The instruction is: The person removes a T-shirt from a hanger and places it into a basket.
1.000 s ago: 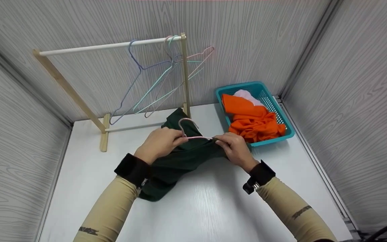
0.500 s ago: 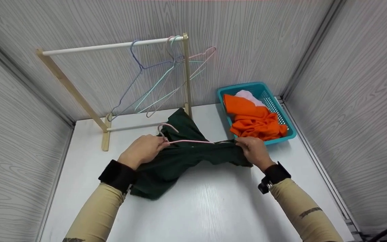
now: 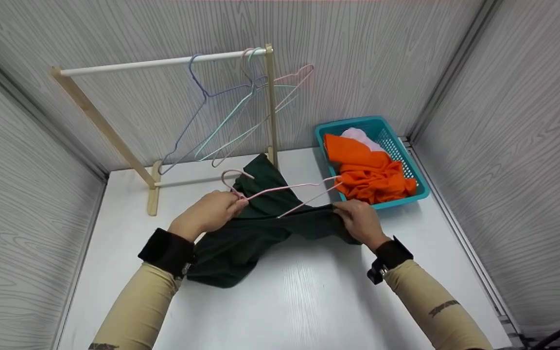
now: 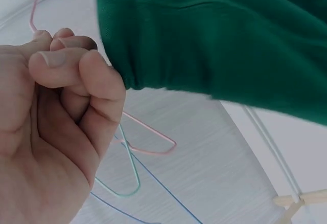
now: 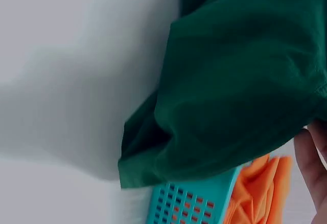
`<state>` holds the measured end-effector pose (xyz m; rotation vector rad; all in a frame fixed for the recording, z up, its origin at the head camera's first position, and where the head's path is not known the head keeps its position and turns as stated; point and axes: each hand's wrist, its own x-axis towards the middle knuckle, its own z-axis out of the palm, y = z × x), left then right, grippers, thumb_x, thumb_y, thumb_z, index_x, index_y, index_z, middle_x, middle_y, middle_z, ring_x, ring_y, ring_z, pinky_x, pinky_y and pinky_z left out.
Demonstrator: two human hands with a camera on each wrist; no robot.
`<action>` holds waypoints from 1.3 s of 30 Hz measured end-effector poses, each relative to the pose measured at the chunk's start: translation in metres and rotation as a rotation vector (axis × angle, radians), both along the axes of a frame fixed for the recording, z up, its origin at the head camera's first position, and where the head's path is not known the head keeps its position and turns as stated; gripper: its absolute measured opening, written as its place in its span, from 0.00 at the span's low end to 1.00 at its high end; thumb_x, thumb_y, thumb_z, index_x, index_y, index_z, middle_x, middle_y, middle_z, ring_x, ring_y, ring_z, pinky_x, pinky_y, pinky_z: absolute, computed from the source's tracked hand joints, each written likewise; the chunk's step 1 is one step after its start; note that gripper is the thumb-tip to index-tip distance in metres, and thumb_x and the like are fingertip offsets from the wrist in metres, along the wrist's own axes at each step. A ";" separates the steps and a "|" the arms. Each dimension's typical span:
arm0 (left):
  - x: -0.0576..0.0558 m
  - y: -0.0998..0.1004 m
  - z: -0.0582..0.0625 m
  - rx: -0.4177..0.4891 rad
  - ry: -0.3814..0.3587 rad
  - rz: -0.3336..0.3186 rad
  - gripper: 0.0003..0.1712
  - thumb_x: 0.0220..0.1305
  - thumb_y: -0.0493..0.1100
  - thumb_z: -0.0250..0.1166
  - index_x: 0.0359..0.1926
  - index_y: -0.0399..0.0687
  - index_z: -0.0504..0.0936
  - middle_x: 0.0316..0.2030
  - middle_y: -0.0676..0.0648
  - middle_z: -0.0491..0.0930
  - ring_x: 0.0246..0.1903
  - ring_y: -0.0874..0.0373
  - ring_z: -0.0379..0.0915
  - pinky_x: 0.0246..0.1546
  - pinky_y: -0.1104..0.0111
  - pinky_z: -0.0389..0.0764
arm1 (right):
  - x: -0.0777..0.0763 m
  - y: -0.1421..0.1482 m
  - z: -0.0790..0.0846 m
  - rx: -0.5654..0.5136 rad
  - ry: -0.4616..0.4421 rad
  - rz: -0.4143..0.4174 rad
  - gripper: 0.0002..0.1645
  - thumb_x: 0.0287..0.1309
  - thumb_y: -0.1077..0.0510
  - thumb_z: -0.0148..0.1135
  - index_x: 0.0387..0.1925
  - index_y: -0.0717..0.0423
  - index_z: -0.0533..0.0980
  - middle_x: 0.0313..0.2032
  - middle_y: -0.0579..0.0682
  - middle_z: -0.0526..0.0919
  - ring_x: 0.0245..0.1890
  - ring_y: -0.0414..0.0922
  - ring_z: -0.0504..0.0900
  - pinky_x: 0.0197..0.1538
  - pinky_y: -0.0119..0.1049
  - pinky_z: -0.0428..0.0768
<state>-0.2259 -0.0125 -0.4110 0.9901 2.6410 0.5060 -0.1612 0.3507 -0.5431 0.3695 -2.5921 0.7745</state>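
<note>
My left hand [image 3: 209, 214] grips a pink wire hanger [image 3: 294, 186] just below its hook, with the fingers curled. The hanger's right end sticks out above a dark green garment [image 3: 241, 248], and its lower wire runs down behind the garment's upper edge. That edge is stretched between both hands. On the right, my right hand [image 3: 360, 221] pinches the garment's edge close to the basket. In the left wrist view, the green cloth [image 4: 204, 45] meets the curled fingers. Cloth fills much of the right wrist view, where only some right fingers [image 5: 309, 157] show.
Behind stands a wooden clothes rack [image 3: 90, 116] with a white bar [image 3: 139, 64], where several wire hangers hang, including a purple hanger [image 3: 190, 124] and a mint hanger [image 3: 226, 119]. A teal basket [image 3: 418, 180] with orange clothes [image 3: 372, 170] and a pale pink cloth [image 3: 358, 137] stands right.
Both hands first moved apart, stretching the garment's edge. The hanger's right shoulder, lying along that edge half a second ago, has since risen out above the cloth.
</note>
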 end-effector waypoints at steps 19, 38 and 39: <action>-0.011 0.056 -0.003 -0.041 -0.008 -0.056 0.20 0.77 0.47 0.46 0.29 0.44 0.75 0.23 0.53 0.68 0.25 0.57 0.66 0.33 0.64 0.70 | 0.010 -0.085 -0.024 -0.078 -0.315 0.266 0.09 0.68 0.58 0.56 0.46 0.50 0.80 0.42 0.45 0.86 0.41 0.37 0.82 0.49 0.38 0.81; -0.020 0.079 -0.002 -0.032 -0.054 -0.013 0.18 0.78 0.46 0.44 0.43 0.43 0.77 0.29 0.49 0.76 0.27 0.58 0.70 0.32 0.65 0.73 | 0.019 -0.112 -0.031 -0.015 -0.426 0.412 0.11 0.70 0.52 0.54 0.47 0.47 0.80 0.44 0.44 0.84 0.45 0.38 0.81 0.52 0.36 0.79; -0.021 0.076 -0.002 -0.029 -0.058 0.000 0.17 0.78 0.46 0.44 0.42 0.43 0.77 0.29 0.49 0.75 0.27 0.58 0.70 0.31 0.65 0.72 | 0.020 -0.110 -0.033 -0.019 -0.440 0.410 0.11 0.70 0.52 0.55 0.47 0.47 0.80 0.44 0.44 0.84 0.44 0.38 0.80 0.51 0.36 0.79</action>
